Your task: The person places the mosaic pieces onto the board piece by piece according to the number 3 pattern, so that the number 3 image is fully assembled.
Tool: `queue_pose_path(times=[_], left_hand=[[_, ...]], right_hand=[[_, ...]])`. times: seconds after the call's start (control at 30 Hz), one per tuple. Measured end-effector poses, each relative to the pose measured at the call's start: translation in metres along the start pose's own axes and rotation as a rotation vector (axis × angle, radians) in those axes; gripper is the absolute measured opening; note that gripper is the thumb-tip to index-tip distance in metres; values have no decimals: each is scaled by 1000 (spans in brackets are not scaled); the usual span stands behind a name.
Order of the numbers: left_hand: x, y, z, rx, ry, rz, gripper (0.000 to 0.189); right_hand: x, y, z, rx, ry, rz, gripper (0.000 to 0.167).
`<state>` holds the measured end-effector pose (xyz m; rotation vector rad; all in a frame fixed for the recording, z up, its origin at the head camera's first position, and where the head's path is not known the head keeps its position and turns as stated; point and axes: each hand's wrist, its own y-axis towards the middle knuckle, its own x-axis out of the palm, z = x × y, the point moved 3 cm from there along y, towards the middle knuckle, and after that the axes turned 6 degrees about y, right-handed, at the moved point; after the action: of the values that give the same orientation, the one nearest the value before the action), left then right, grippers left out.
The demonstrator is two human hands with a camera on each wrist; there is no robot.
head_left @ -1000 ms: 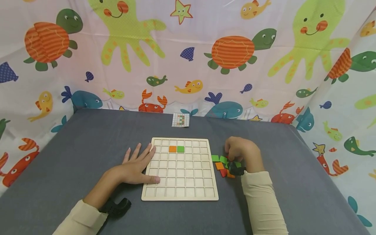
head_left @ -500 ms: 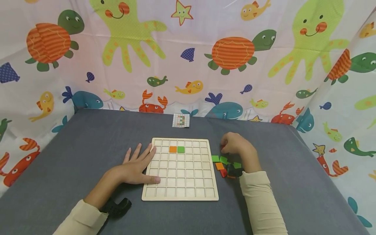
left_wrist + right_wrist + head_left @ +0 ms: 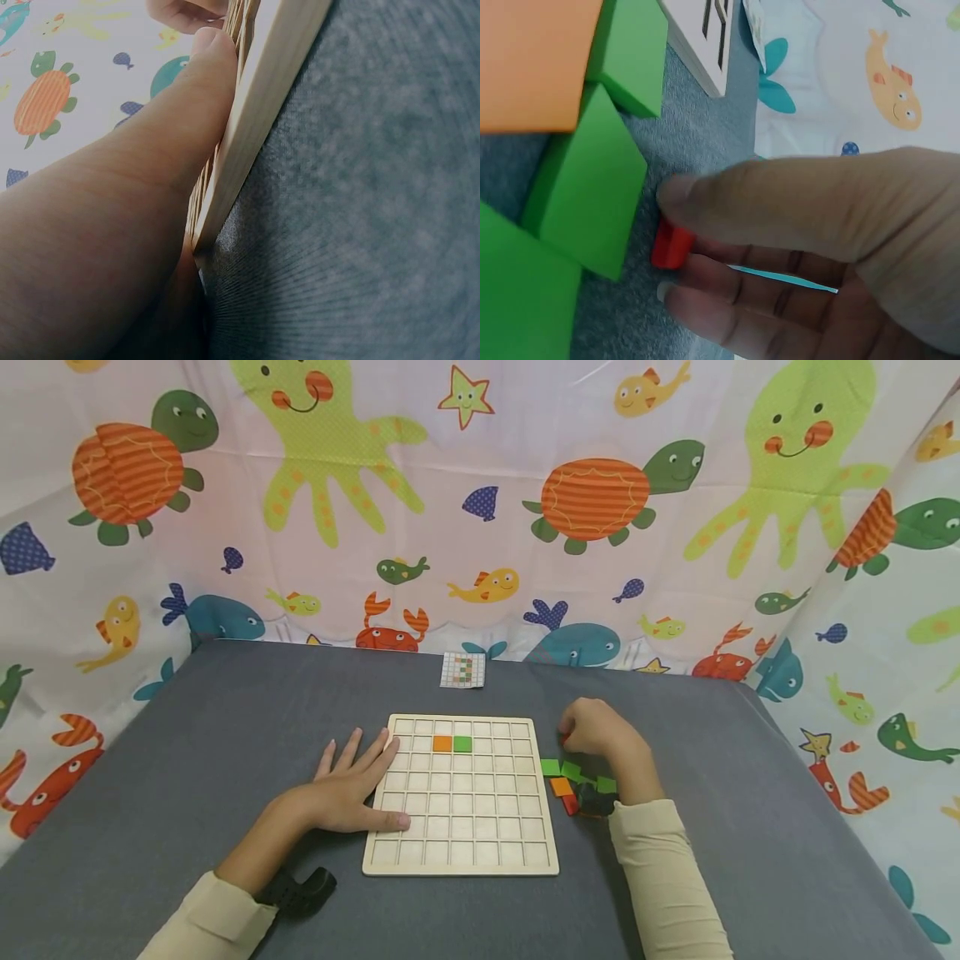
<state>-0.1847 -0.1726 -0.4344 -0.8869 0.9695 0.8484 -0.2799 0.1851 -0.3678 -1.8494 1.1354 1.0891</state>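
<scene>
My left hand (image 3: 345,789) lies spread on the left side of a wooden grid board (image 3: 472,857), its fingers and thumb over the edge squares. In the board's second row an orange tile (image 3: 442,743) sits beside a green tile (image 3: 462,744). Right of the board, my right hand (image 3: 600,728) pinches a red tile (image 3: 673,244) between thumb and fingers, just beyond a small pile. That pile has several green tiles (image 3: 551,767), an orange tile (image 3: 561,787) and a red tile (image 3: 571,804); the black wrist camera hides part of it.
A small card (image 3: 462,670) printed with a coloured grid lies behind the board. Grey cloth (image 3: 300,685) covers the table. A curtain (image 3: 480,543) with sea animals rises at the back and sides.
My right hand has drawn back from the pile, moving a little away and to the left with the red tile. The left hand stays on the board. The head view has tilted slightly up.
</scene>
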Motion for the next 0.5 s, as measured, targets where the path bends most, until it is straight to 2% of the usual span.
queue_pose_path(times=[0.17,0.5], left_hand=[[1,1,-1,1,3,-6,129],[0,0,0,8,-4,-13,128]], right_hand=[[2,2,-4,-24,-17,22,11],[2,1,-12,-25,-17,34,15]])
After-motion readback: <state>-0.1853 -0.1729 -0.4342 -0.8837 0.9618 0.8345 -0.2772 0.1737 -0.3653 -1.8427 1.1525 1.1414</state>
